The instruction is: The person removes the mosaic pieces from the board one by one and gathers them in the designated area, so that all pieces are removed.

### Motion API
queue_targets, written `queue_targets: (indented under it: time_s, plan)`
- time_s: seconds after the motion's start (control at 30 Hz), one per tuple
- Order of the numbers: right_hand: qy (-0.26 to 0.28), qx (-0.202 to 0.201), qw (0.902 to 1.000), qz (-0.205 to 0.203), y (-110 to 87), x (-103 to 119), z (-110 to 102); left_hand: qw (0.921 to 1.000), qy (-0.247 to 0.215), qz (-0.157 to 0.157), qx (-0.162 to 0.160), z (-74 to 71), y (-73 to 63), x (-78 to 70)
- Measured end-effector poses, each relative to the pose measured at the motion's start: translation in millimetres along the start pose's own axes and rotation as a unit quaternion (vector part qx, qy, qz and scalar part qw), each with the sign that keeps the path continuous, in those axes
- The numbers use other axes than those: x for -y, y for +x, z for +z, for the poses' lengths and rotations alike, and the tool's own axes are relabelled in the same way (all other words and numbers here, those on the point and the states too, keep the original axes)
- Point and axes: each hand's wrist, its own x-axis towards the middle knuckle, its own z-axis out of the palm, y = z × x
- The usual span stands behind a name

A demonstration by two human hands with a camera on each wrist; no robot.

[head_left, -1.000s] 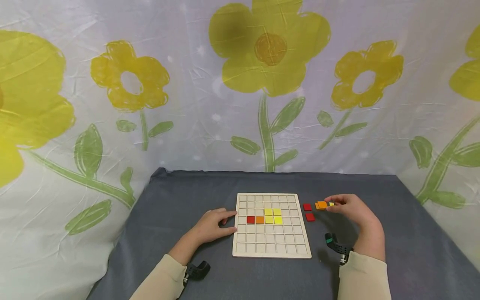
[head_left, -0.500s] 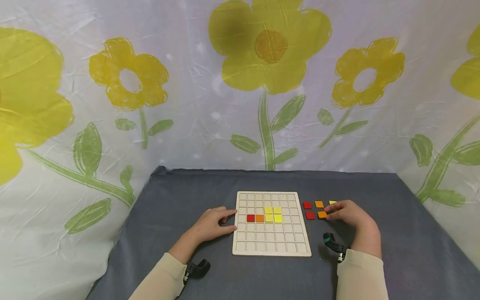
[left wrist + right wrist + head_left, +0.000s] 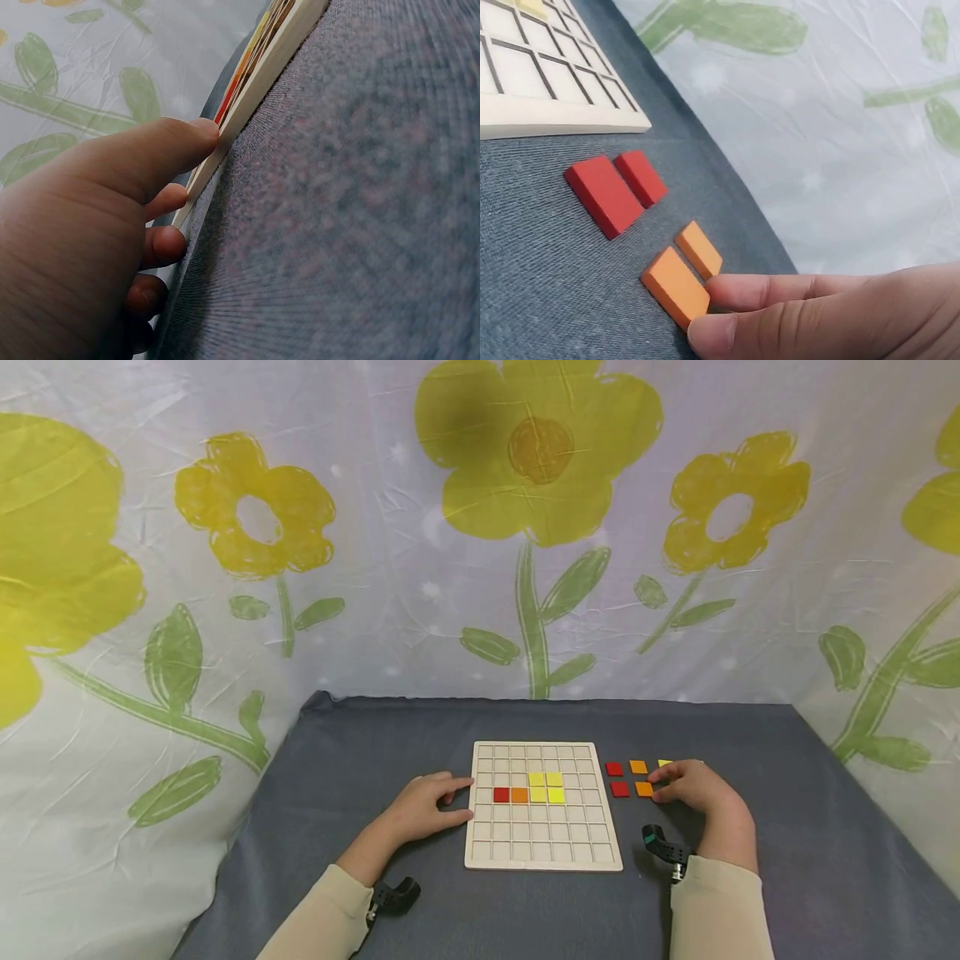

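Note:
A pale wooden grid board [image 3: 543, 856] lies on the cloth. My left hand [image 3: 423, 810] rests at its left edge, thumb and forefinger apart, their tips touching the rim; the left wrist view shows the thumb [image 3: 169, 154] against that rim. Right of the board, my right hand [image 3: 697, 789] pinches the nearer orange tile [image 3: 676, 289] by its edge between thumb and forefinger, the tile lying on the cloth. Just behind it sits another orange tile [image 3: 638, 767]. A yellow tile [image 3: 664, 763] shows partly behind the right fingers.
Two red tiles [image 3: 618, 789] lie between the board and the orange ones. In the grid sit one red tile [image 3: 501, 795], one orange tile [image 3: 519, 795] and several yellow tiles [image 3: 537, 794]. Dark cloth [image 3: 390, 743] covers the table; a flowered curtain [image 3: 375, 610] hangs behind.
My right hand has moved an orange tile nearer, from beside the other orange tile down to the cloth in front of it. The left hand has stayed at the board's edge.

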Motion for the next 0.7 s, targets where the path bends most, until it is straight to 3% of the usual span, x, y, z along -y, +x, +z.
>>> queue_targets:
  time_s: [0.23, 0.7]
  plan:
    - [0.028, -0.009, 0.9994, -0.019, -7.9, 5.9, -7.1, 1.0000, 0.003, 0.001, 0.000, 0.9, 0.3, 1.1]
    - [0.041, -0.040, 0.9938, -0.096, -21.8, 49.8, -12.4, 1.0000, 0.002, -0.004, 0.002, 1.0, -0.2, 0.8]
